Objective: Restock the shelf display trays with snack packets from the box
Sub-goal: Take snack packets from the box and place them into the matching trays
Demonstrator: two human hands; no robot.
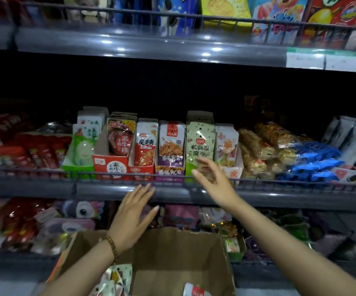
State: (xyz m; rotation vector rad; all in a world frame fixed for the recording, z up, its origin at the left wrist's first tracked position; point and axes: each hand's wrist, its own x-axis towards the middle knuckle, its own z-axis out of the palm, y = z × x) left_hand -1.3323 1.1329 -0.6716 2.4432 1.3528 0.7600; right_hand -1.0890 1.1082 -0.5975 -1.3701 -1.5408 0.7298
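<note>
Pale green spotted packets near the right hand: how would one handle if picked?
Probably floppy: the pale green packets are thin film pouches. Likely slick, since the film glints. Neighbours may slump; they stand packed upright in their tray.

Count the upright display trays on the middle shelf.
6, in a row, left to right: light-green tray, red tray, red-and-white tray, purple tray, green tray, white-and-orange tray. More may sit hidden in the dark behind.

Right of the right hand's fingers lie clear-wrapped cracker rolls, then blue packets. High above those fingers stand Oreo packs and a yellow biscuit box. Down-left of the left hand's fingers sits a one-eyed plush toy.
</note>
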